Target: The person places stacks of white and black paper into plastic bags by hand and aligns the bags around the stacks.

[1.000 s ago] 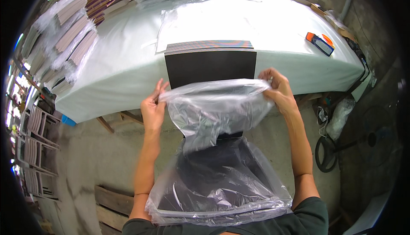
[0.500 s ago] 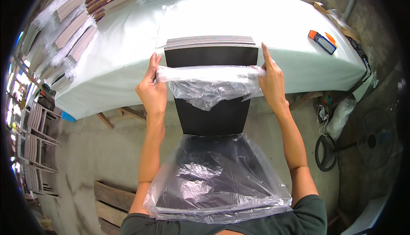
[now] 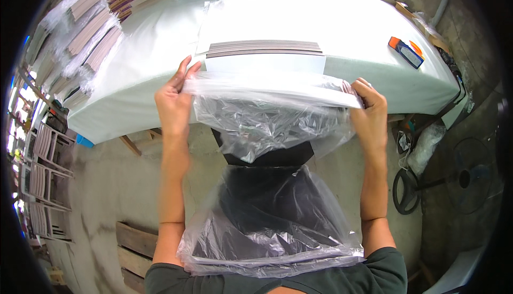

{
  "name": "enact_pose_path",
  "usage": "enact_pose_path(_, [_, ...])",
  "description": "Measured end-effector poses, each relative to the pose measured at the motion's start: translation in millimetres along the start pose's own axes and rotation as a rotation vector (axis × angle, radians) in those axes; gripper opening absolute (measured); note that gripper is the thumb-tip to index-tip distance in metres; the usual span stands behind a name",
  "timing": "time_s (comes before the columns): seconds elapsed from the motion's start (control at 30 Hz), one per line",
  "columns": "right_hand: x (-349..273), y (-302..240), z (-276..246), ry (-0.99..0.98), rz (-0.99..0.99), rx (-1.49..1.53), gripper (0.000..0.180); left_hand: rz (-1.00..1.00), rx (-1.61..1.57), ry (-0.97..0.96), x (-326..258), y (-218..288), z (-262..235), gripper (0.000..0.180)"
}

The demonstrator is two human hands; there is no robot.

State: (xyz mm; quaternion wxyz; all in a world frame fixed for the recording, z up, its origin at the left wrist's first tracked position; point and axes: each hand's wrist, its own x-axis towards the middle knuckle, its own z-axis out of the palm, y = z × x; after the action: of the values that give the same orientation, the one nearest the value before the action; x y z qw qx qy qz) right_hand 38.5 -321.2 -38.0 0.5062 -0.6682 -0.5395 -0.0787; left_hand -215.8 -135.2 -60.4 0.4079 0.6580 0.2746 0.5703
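Note:
A clear plastic bag (image 3: pixel 272 128) is stretched between my two hands, gathered into a band along its upper edge. My left hand (image 3: pixel 173 101) grips the band's left end, its fingertips pointing up. The right end is pinched in the curled fingers of my right hand (image 3: pixel 370 113). Behind the bag, a stack of thin boards (image 3: pixel 264 48) lies at the table's front edge, with a white panel (image 3: pixel 304 65) facing me below it. Lower, part of a black panel (image 3: pixel 272 156) shows under the bag. Another clear plastic sheet or bag (image 3: pixel 267 254) lies over dark material against my body.
The table (image 3: pixel 155 53) has a pale cloth. Plastic-wrapped stacks (image 3: pixel 88 32) stand at its left, and an orange-and-blue tool (image 3: pixel 406 52) lies at its right. Beyond are stacked chairs (image 3: pixel 48 171), a wooden pallet (image 3: pixel 136 243) and a standing fan (image 3: pixel 464 176).
My hands have moved apart, the right one outward and lower, spreading the bag wider. A white panel now shows below the stack where a black one was.

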Motion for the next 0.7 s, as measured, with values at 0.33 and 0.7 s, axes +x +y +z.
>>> enact_pose_path(0.33, [-16.4, 100.4, 24.5, -0.561, 0.985, 1.214, 0.036, -0.856, -0.342, -0.582, -35.6, -89.5, -63.6, 0.046])
enact_pose_path(0.7, [-170.3, 182.0, 83.1, -0.600, 1.446, 0.841, 0.027, -1.153, 0.025, -0.587, -151.3, -187.4, -78.4, 0.032])
